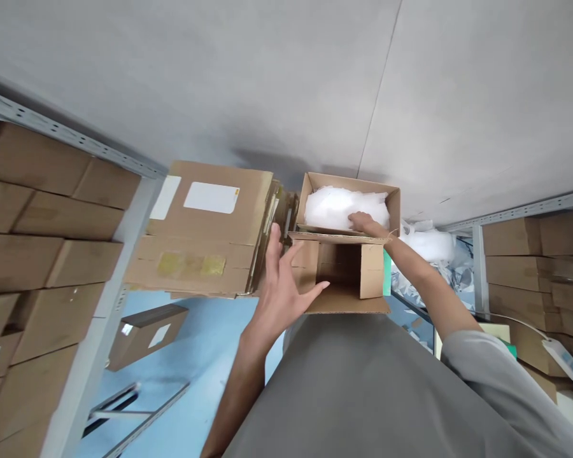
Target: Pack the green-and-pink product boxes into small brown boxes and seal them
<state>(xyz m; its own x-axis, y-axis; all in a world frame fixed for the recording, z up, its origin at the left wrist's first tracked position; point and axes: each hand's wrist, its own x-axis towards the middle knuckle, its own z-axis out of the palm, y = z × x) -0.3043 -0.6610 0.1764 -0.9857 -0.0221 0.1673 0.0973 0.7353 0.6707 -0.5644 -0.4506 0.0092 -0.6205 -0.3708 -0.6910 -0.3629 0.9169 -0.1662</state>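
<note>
My left hand (281, 280) is open with fingers spread, its palm against the left side of a small empty cardboard box (346, 270) held in front of my chest. My right hand (365, 222) reaches into a second open cardboard box (394, 203) just beyond it and rests on the white plastic packing (334, 205) inside; its fingertips are partly buried, so I cannot see whether they grip the packing. The empty box has its flaps turned outward.
A stack of flattened cardboard boxes (205, 235) with a white label lies left of the two boxes. Metal shelving (100, 318) with cartons stands at left and shelving (530, 210) at right. A small carton (146, 334) sits on the blue floor. White bags (430, 245) lie at right.
</note>
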